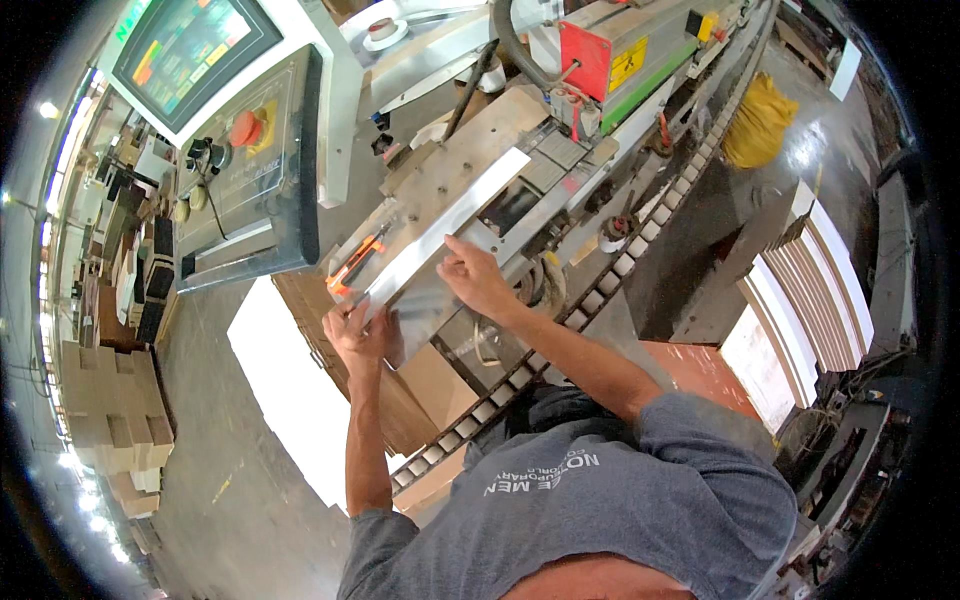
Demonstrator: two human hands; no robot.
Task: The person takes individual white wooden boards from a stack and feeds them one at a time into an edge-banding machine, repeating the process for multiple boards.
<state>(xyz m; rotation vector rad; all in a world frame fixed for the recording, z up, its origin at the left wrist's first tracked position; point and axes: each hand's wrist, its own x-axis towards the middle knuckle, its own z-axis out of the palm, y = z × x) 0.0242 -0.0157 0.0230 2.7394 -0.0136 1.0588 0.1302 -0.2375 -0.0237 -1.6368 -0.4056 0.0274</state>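
Observation:
A long white strip of board (430, 243) lies slantwise along the metal bed of a machine. At its near-left end, the fingers of my left hand (356, 335) are closed on it. My right hand (476, 278) is at the strip's near edge, further along; its index finger stretches to that edge and the other fingers are loosely bent and apart, with nothing seen in them. Just beyond the strip, an orange utility knife (357, 262) rests on the machine's ledge. The underside of the strip and my left fingertips are partly hidden.
A control panel (245, 160) with a screen and red button stands at the left. A roller chain track (600, 295) crosses close to my body. White-faced boards (290, 380) are stacked at left, more panels (810, 290) at right. A yellow sack (760, 120) sits on the floor.

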